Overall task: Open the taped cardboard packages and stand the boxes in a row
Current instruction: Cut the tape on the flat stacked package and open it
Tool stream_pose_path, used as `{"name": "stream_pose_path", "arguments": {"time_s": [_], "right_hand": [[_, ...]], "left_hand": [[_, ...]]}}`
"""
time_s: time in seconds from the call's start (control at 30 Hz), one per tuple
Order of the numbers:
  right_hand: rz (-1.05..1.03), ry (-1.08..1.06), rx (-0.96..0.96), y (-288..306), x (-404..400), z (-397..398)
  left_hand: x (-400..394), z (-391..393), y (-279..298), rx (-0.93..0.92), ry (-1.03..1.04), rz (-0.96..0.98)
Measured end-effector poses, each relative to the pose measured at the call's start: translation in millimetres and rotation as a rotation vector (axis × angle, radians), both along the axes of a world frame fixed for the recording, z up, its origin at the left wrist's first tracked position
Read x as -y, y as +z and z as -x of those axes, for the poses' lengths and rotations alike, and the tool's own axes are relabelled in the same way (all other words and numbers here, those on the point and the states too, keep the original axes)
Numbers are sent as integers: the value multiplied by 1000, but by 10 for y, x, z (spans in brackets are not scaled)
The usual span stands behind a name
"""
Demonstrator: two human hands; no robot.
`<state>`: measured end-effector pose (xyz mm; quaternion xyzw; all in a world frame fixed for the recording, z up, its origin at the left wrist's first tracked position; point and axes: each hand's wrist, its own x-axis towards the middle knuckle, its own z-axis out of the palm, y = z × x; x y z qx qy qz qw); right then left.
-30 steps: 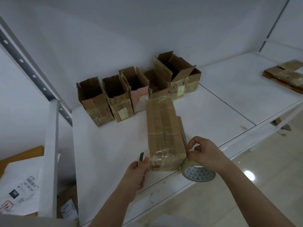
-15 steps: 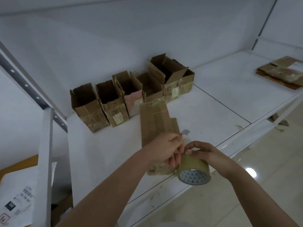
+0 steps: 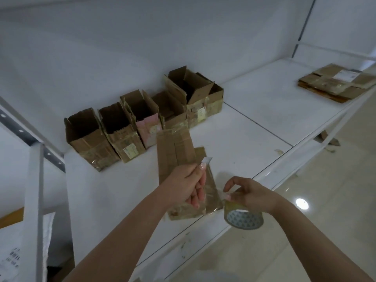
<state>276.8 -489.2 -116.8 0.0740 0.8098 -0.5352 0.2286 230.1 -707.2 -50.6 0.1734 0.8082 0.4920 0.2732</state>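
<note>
White shelving point(image 3: 254, 127) carries the work. A small blade point(image 3: 208, 159) is pinched by the left hand point(image 3: 188, 185) over the taped package point(image 3: 179, 159), which lies flat at centre. At four o'clock, a tape roll point(image 3: 243, 217) is gripped by the right hand point(image 3: 251, 193). At eleven o'clock, opened boxes point(image 3: 130, 127) are stood in a row; at two o'clock, flat packages point(image 3: 335, 84) appear untouched.

White shelf point(image 3: 264, 110): row of open boxes point(image 3: 142, 121) at back; taped package point(image 3: 179, 159) near front; flattened cardboard point(image 3: 335, 86) far right.
</note>
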Motion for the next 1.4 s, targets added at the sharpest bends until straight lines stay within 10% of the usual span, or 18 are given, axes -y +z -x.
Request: {"name": "stream_pose_path", "arguments": {"time_s": [0.3,0.57,0.83,1.1,1.4], "right_hand": [[118,-109,-155,109,-159,-104],[83,-187,-284,261,-58,-201],[144,-303,-26,-3,62,-229],[129,-272,52,-95,241,-118],[183,-350,71,-162,259,-142]], "left_hand": [[-233,102,386,-5,-485,549],[-702,40,337,-393,-609,1153],[-435,147,351,-178,-430,780],[-230,28,253,-336,-301,560],[-211,-53,217,-422,-266,625]]}}
